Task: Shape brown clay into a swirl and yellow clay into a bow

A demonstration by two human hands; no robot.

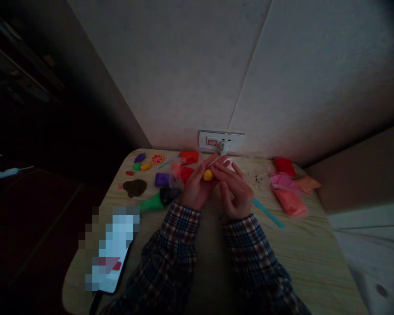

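A small yellow ball of modelling clay (208, 175) rests against the palm and fingers of my left hand (197, 186), whose fingers stretch towards the wall. My right hand (234, 190) is beside it, fingers extended and tips reaching over the left hand at the ball's edge. Whether the right fingertips press on the clay is hard to tell in the dim light. Just right of my right hand lies a blue modelling tool (269, 213). Left of my left hand are a green packet (153, 202) and a black packet (170, 195).
Small clay pieces sit at the back left: a purple one (139, 158), a round fruit slice (157, 159) and a yellow-green one (145, 166). A brown flat lump (135, 187) lies nearer. Pink and red packets (290, 202) are right; a lit phone (113, 253) is front left.
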